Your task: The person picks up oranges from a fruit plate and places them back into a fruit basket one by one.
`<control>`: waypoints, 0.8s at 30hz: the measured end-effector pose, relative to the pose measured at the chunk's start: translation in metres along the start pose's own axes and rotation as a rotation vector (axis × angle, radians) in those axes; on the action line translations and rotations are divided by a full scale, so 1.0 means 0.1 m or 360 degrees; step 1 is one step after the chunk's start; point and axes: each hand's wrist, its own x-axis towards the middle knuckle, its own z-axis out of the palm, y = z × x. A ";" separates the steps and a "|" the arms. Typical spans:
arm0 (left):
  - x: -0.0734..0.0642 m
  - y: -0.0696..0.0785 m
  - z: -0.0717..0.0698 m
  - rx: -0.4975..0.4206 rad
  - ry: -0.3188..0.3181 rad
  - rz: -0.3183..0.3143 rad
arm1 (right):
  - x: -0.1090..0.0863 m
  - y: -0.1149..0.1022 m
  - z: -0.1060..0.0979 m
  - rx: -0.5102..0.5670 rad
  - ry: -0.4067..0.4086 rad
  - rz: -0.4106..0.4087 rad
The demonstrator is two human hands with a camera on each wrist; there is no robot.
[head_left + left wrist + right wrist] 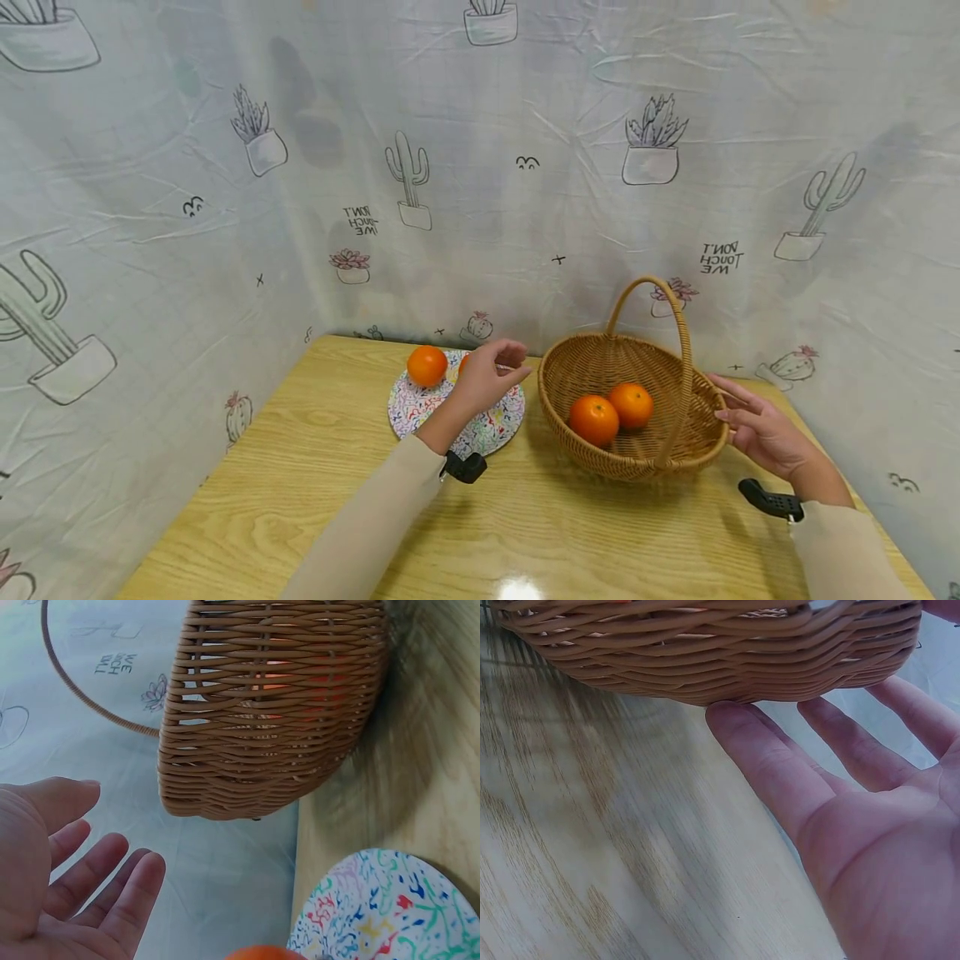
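My left hand (487, 379) hangs over the patterned round plate (408, 408), holding nothing, its fingers loosely bent towards the basket. On the plate sits an orange (427, 366); a second orange (462, 363) is mostly hidden behind that hand. A wicker basket (558, 417) with a tall handle stands to the right, holding two oranges, one on the left (594, 421) and one beside it (632, 405). At the basket's right side, my right hand (768, 437) touches it with nearly straight fingers (772, 761) against the outer wall and the thumb at the rim.
Everything stands on a wooden table (315, 450). Close behind and beside it hangs a pale curtain (480, 208) printed with cactus drawings. The basket's handle (684, 350) arches well above its rim. Each wrist wears a black device, such as the left one (465, 467).
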 end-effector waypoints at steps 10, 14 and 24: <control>-0.23 -0.10 -0.10 -0.0041 0.0022 -0.0008 | -0.06 0.03 0.09 -0.0048 0.0012 0.0005; -0.31 -0.18 -0.19 -0.0040 0.0060 -0.0030 | -0.08 0.04 0.12 -0.0026 -0.0015 -0.0017; -0.43 -0.43 -0.53 -0.0067 0.0159 -0.0076 | -0.13 0.05 0.21 -0.0026 0.0008 -0.0014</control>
